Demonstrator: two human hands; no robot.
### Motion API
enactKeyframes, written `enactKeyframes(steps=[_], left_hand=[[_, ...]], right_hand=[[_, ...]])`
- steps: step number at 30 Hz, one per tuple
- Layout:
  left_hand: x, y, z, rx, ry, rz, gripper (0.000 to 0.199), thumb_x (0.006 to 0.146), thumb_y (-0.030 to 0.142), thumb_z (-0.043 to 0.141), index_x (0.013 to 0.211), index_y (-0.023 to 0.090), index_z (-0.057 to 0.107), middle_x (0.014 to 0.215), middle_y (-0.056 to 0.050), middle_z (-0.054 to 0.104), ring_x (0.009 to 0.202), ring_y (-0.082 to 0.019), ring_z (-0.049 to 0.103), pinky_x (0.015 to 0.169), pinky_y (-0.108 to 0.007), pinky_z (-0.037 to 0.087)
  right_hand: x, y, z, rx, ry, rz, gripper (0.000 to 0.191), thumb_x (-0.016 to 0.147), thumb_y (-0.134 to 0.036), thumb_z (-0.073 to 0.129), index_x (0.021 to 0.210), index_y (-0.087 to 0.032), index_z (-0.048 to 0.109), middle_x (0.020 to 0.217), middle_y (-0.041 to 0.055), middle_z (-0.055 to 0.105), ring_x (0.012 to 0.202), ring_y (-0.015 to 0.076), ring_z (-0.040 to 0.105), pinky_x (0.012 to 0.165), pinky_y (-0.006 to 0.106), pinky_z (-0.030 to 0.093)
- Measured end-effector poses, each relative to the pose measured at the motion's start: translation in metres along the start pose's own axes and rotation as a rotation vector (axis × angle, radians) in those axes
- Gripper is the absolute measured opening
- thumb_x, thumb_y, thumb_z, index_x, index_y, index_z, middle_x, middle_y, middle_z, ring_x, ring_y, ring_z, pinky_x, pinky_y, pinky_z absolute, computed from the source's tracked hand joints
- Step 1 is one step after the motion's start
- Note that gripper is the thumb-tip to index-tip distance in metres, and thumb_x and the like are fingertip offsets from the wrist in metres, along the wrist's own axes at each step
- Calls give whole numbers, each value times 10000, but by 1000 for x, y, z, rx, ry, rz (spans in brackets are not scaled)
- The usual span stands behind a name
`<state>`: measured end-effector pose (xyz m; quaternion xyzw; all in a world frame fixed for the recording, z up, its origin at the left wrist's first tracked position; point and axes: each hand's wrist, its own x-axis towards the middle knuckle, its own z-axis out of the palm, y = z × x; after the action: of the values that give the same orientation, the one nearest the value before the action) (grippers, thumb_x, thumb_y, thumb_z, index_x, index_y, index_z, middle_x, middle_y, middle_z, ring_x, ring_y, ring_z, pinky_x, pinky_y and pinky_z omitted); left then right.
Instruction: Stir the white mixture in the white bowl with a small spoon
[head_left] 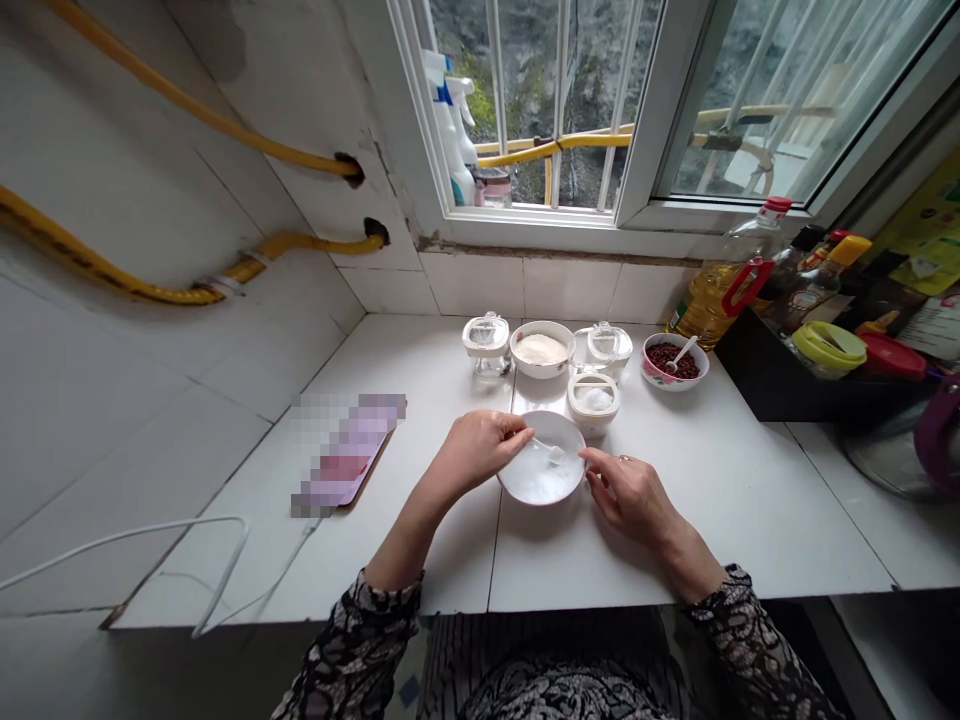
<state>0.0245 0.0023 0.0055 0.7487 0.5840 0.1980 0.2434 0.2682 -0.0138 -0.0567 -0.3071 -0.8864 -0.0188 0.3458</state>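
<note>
A white bowl (519,492) with a pinkish rim stands on the counter and holds something white. My left hand (484,445) pinches the handle of a small clear spoon (553,454), whose head dips into the bowl. At the bowl's right rim, my right hand (634,490) grips the edge between thumb and fingers. Just behind the bowl sits a square jar (592,420) of white granules, its top open. Farther back, a bowl of pale grains or powder (541,350) stands between two clear lidded jars (486,345) (609,347).
Right of the jars is a bowl of dark red beans (673,365) with a white spoon. A black box (757,375) with bottles and an oil jug (712,295) fill the back right. On the left lies a phone (360,450) with a white cable (240,535).
</note>
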Motion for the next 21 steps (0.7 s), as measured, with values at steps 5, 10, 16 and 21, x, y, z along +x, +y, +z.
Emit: enactKeyframes(steps=[5, 10, 16, 21], left_hand=[[-3, 9, 1, -20, -69, 42, 362, 881, 313, 498, 584, 164, 643, 549, -6, 586, 518, -112, 448, 547, -247, 263], [-1, 7, 3, -101, -70, 52, 360, 860, 328, 495, 559, 165, 606, 545, -6, 560, 522, -115, 437, 524, -248, 258], [0, 0, 0, -379, -86, -69, 319, 809, 387, 525, 580, 170, 570, 502, 31, 433, 488, -101, 372, 470, -227, 258], [5, -11, -4, -595, -138, -145, 335, 784, 433, 582, 567, 180, 546, 455, 58, 362, 434, -77, 296, 433, -220, 209]], right_hand=[[0, 0, 0, 13, -7, 3, 342, 953, -96, 417, 1276, -175, 496, 784, 24, 733, 607, 156, 658, 585, 279, 487], [-1, 0, 0, 12, -6, 4, 327, 955, -98, 423, 1264, -168, 506, 792, 30, 734, 614, 155, 661, 587, 275, 488], [-1, 0, 1, 10, -18, 12, 351, 950, -104, 427, 1286, -168, 506, 788, 28, 729, 622, 162, 657, 598, 280, 481], [0, 0, 0, 4, -11, 5, 337, 959, -103, 422, 1280, -173, 498, 780, 23, 724, 612, 161, 646, 595, 275, 471]])
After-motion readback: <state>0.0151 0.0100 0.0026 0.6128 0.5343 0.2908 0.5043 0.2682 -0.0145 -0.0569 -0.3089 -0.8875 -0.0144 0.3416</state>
